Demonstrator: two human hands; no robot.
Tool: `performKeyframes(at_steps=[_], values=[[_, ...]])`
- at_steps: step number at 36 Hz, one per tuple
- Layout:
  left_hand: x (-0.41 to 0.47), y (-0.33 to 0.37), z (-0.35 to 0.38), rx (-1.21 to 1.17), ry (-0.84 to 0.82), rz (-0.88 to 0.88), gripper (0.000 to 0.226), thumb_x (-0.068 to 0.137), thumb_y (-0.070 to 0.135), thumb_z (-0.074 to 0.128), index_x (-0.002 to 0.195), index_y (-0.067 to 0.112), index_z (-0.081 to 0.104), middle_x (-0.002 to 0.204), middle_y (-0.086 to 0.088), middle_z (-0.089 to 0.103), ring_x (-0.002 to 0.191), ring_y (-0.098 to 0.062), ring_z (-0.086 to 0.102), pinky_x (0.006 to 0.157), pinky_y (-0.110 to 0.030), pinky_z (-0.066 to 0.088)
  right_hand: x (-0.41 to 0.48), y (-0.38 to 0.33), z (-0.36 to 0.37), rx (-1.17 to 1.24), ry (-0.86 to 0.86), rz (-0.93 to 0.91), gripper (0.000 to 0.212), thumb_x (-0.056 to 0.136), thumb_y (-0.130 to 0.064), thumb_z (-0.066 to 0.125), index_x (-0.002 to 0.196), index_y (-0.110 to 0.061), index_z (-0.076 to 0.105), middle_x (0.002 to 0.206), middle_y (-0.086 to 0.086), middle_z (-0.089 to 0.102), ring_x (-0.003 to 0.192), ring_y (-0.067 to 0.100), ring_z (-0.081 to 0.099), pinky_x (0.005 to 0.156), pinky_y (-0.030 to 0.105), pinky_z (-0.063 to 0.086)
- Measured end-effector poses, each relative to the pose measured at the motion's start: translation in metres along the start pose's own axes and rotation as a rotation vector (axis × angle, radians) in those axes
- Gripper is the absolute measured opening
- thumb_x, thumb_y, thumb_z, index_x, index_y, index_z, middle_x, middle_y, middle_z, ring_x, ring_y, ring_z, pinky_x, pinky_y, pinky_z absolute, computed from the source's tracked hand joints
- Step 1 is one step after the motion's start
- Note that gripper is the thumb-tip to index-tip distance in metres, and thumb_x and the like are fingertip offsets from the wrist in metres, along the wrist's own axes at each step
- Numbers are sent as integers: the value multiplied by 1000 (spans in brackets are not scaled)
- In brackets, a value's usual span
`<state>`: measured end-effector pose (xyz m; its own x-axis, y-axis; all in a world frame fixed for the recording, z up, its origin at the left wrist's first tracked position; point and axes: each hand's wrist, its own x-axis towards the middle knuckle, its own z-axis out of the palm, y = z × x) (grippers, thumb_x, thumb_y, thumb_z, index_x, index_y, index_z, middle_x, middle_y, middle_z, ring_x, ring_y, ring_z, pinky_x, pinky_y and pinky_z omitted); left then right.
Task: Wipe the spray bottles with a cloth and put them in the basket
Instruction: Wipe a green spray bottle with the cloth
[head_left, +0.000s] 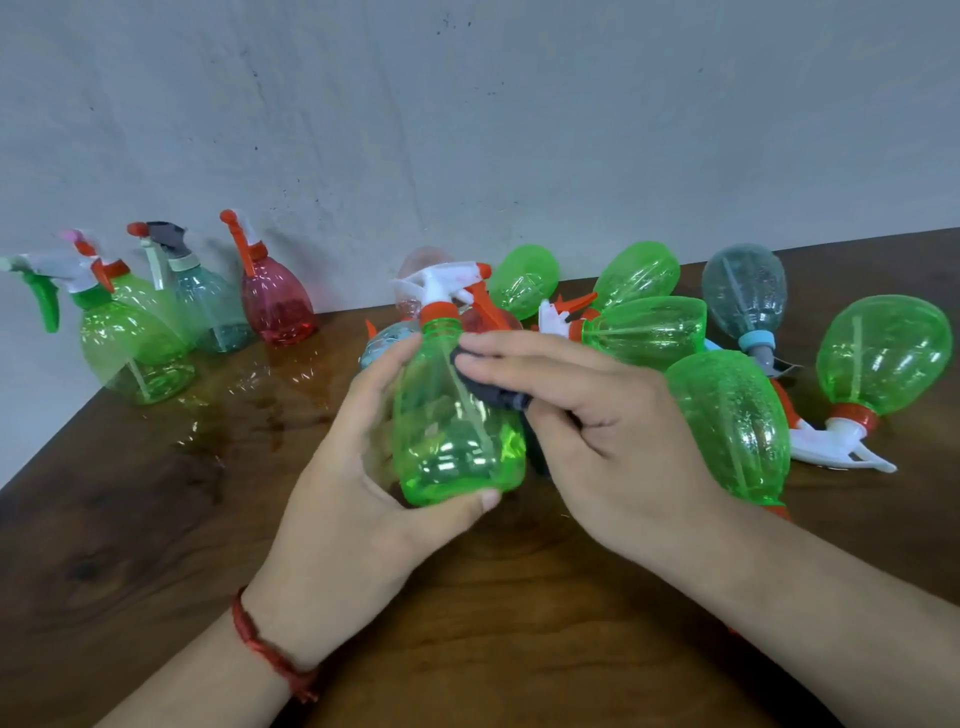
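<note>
Left hand (358, 467) curled round an upright green spray bottle (457, 441), thumb at its base, above the wooden table (156, 545); right hand (623, 431), fingers nearly straight, pinching a dark cloth (493, 389) with thumb against the bottle's shoulder.

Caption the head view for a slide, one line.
Left hand holds a green bottle while the right hand wipes it with a dark cloth; other bottles stand and lie on the table.
</note>
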<state>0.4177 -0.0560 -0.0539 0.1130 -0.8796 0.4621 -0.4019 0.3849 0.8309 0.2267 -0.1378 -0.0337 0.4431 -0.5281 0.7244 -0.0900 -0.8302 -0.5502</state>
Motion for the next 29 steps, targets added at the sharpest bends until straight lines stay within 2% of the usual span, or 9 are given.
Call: performKeyframes(at_steps=[4,7,9,11,14,16,21,24,29], values=[[5,1,-3,-92,146,-35,110,62,2,96,156,29,45,140,7,68,127,-14,68,101,-30,59,-4,-4,4,-53,-106,-116,52,91,21,54,128,-9,75,140,0,68,134,13,61,113,34,48],[8,5,-3,-146,188,-68,106,58,4,89,153,26,47,129,9,74,115,-10,74,89,-20,59,-4,-6,6,-84,-155,-170,51,91,19,54,129,-8,74,140,1,68,136,16,59,115,33,46],[7,6,-3,-128,168,-65,105,60,1,90,153,26,47,130,8,74,116,-10,73,91,-20,59,-5,-5,6,-83,-139,-157,53,90,19,53,129,-9,74,140,1,68,134,15,60,115,33,47],[5,5,-4,-85,123,-32,106,64,0,92,155,29,46,140,7,68,127,-12,68,100,-26,58,-5,-3,5,-67,-94,-102,54,91,18,53,131,-11,74,141,-2,67,134,10,60,114,31,47],[3,1,-7,75,33,37,113,68,6,101,161,27,40,158,2,55,146,-20,53,120,-47,46,-1,0,3,-31,-13,-4,53,94,16,52,132,-14,74,142,-6,67,134,2,58,115,24,44],[1,1,-6,100,-20,50,114,69,11,100,163,25,37,162,-1,49,149,-24,49,121,-56,41,2,2,1,12,30,68,52,96,16,53,131,-15,74,140,-8,68,134,0,58,116,21,42],[-3,7,-2,16,-110,12,121,67,-3,97,165,24,31,160,9,51,143,-14,56,118,-41,47,9,5,-4,148,77,199,48,98,14,52,126,-16,76,131,-12,72,131,-4,59,114,12,38],[-2,8,-5,-42,-128,7,117,66,-11,93,163,22,36,157,2,55,141,-19,59,115,-39,50,8,3,-1,140,82,189,48,98,14,53,127,-17,75,132,-13,71,131,-6,58,113,12,38],[-2,11,-3,-88,-147,5,115,66,-10,91,162,25,38,155,3,57,140,-19,59,111,-31,51,7,2,-2,154,93,189,48,99,14,53,128,-17,75,133,-14,71,131,-7,57,113,12,39]])
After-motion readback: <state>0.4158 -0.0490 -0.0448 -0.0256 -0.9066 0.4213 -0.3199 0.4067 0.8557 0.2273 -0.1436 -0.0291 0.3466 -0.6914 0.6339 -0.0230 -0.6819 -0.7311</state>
